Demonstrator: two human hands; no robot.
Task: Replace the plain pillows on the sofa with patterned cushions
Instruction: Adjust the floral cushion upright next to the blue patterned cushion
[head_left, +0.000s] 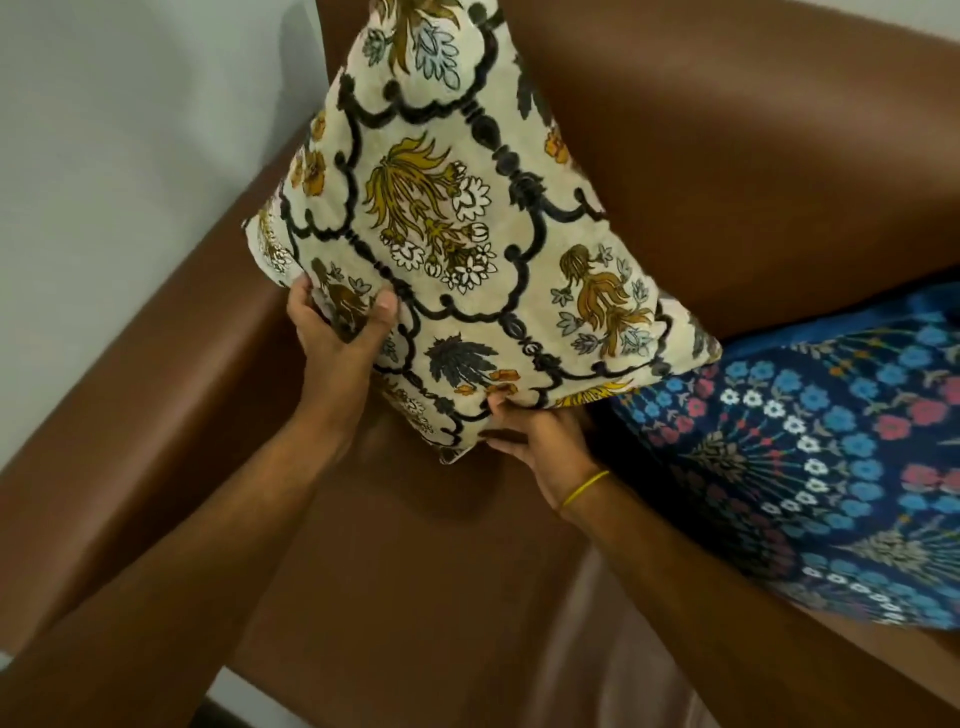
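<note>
Both bare forearms reached in from the bottom edge over the brown seat (395, 597). The right hand (535, 441), a thin yellow band (586, 488) on its wrist, gripped the lower edge of the cream cushion (457, 234): its thumb lay on the patterned face and its fingers curled under the hem. The left hand (337, 338) clamped the cushion's lower left side, thumb pressed on the front and fingers wrapped round behind the edge.

The cream cushion, printed with black scrollwork and yellow flowers, stood tilted on one corner in the angle of the sofa (727, 182), its bottom corner at or just above the seat; contact there could not be told. Its upper part leaned against the backrest, with the armrest (156, 364) just to its left.

To its right lay the blue cushion (831, 457), dark with blue, red and white flowers, propped on the seat against the backrest. The cream cushion's right corner overlapped its top edge.

Beyond the armrest was a pale wall (130, 130).
</note>
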